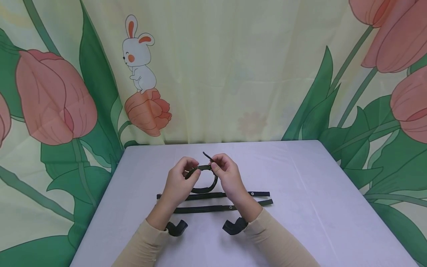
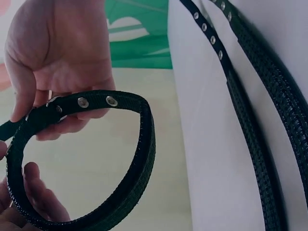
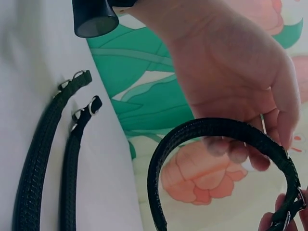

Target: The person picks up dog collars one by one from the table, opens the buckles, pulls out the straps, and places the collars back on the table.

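Both hands hold a black collar (image 1: 202,190) bent into a round loop above the table. The left hand (image 1: 176,181) pinches its upper left part between thumb and fingers. At its upper right the right hand (image 1: 230,176) grips it, and the thin strap end (image 1: 208,156) sticks up beside those fingers. Metal eyelets line part of the collar (image 2: 147,144) in the left wrist view. In the right wrist view, metal rings (image 3: 287,220) show near the right fingertips. Whether the strap end passes through a buckle is hard to tell.
Two more black collars lie straight across the white table (image 1: 300,178), a nearer one (image 1: 203,210) and a farther one (image 1: 208,195), partly behind the hands. Black devices (image 1: 176,227) sit under both wrists. Behind the table hangs a curtain (image 1: 217,92) printed with tulips and a rabbit.
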The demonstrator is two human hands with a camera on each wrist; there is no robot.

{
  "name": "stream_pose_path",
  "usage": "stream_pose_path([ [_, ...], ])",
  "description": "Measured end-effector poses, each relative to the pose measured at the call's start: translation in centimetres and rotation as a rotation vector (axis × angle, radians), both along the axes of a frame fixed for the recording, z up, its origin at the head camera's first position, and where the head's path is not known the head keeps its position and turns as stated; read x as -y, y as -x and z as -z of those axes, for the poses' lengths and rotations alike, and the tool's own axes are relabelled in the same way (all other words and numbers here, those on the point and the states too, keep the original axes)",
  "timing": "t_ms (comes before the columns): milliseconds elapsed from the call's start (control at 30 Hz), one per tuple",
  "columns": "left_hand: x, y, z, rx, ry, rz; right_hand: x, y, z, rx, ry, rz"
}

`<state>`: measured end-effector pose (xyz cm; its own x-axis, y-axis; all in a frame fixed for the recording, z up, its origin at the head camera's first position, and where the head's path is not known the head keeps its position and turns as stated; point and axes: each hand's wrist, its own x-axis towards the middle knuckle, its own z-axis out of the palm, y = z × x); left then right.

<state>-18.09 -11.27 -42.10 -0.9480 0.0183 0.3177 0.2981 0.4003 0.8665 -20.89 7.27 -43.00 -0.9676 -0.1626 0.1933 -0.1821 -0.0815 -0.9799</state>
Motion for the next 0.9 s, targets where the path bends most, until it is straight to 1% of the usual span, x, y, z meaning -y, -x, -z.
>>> stream_pose_path([
  [67, -0.1, 0.0, -0.2, -0.011, 0.011, 0.011, 0.0, 0.0, 0.0, -0.003, -0.006, 0.0],
  [233, -0.4, 0.2, -0.3, -0.052, 0.002, 0.051, 0.1, -0.1, 0.1, -0.009, -0.032, -0.004],
  [333, -0.7, 0.4, -0.2, -0.059, 0.006, 0.04, 0.0, -0.2, 0.2, -0.014, -0.045, -0.007],
  [500, -1.1, 0.4, -0.3, -0.061, 0.021, -0.007, -0.1, -0.2, 0.3, -0.023, -0.048, -0.002],
  [633, -1.1, 0.3, -0.3, -0.075, 0.057, -0.012, -0.3, -0.3, 0.3, -0.013, -0.026, -0.009],
  [733, -1.1, 0.3, -0.3, -0.086, 0.073, 0.013, -0.4, -0.2, 0.2, -0.003, 0.0, -0.028],
  [900, -1.2, 0.4, -0.3, -0.077, 0.108, 0.072, -0.5, -0.2, 0.1, 0.011, 0.025, -0.047],
])
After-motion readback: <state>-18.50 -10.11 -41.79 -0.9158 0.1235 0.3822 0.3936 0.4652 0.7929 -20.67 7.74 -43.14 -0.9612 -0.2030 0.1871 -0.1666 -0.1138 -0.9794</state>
